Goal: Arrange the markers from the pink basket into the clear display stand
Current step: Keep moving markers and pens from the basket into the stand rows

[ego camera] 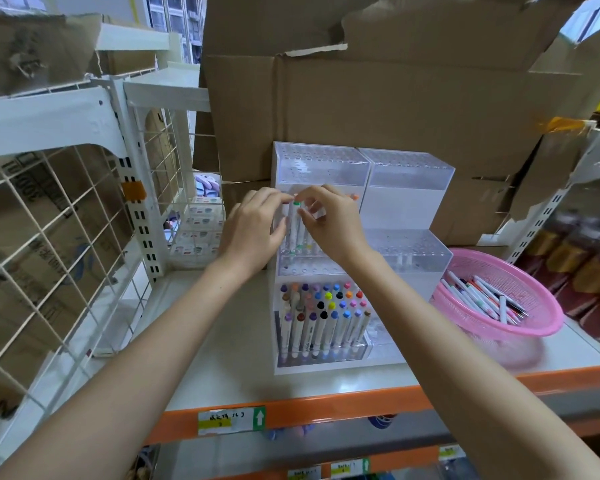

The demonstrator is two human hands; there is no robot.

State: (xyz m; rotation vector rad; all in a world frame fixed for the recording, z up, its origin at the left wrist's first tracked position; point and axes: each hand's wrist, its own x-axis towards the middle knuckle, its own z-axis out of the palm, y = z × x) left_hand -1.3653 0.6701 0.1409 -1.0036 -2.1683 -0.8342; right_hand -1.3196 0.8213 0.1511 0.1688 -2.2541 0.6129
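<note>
Markers fill the bottom tier (321,320) of the clear display stand (326,258), at six o'clock of it; the middle tier holds only a few, the top none. From the head view, left hand (253,230) and right hand (329,223) pinch a green-capped marker (296,220) into the middle tier. At three o'clock, the pink basket (499,306) holds many more, so I judge half remains.

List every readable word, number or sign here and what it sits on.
White up arrow on green: shelf-edge label.
Handwriting on that label: too blurred to read.
Sideways print on left cardboard box: unreadable.
Lower shelf tags: too small.
Marker barrels: print unreadable.
</note>
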